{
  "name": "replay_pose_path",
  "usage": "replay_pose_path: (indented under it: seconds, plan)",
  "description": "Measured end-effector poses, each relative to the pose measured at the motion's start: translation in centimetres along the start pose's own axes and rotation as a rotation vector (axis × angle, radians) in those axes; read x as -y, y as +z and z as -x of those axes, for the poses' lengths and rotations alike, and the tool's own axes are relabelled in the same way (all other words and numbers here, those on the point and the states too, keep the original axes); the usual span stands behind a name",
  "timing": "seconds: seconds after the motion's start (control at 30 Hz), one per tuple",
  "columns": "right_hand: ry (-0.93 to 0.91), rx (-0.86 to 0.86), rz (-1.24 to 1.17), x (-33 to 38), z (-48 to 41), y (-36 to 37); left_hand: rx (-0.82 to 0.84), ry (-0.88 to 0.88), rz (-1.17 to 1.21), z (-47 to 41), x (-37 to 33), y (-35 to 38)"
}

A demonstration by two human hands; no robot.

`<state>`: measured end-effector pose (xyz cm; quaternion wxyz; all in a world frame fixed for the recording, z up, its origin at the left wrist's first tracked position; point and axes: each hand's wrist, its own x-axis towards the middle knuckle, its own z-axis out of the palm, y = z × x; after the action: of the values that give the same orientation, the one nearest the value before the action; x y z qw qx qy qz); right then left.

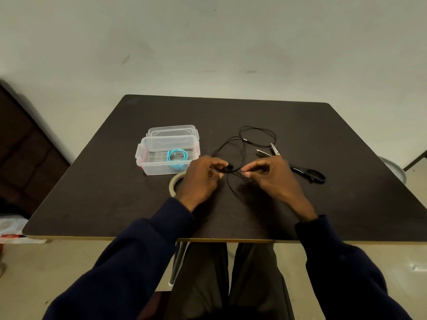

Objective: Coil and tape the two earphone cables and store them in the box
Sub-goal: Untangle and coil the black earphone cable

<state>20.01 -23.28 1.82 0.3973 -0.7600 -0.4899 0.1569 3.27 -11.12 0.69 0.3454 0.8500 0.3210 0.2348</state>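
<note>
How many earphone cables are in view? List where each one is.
2. The blue earphone cable lies coiled inside the box; the black earphone cable sprawls on the table, pinched by both hands.

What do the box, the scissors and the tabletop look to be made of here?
Box: clear, glossy plastic; the blue coil inside shows through its wall, and the latches are moulded. Scissors: bright metal blades, probably steel, with matte black handles that look plastic. Tabletop: dark brown, low sheen, with a paler strip along the near edge, so likely laminate over board, though that is uncertain.
</note>
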Motion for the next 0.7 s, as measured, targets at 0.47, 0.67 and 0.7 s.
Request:
replay_pose_path:
  seconds: [0.47,0.67,0.7]
  plan:
    - [-0.002,-0.249,0.502,-3.4,-9.5,-1.5,0.092,0.083,-0.335,-1.7,0.0,2.0]
    - [0.053,-0.146,0.49,-4.0,-11.3,-0.7,0.121,0.095,-0.341,-2.0,0.0,1.6]
    - [0.041,-0.152,0.508,-4.2,-11.3,-0.4,0.122,0.105,-0.308,-2.1,0.1,1.5]
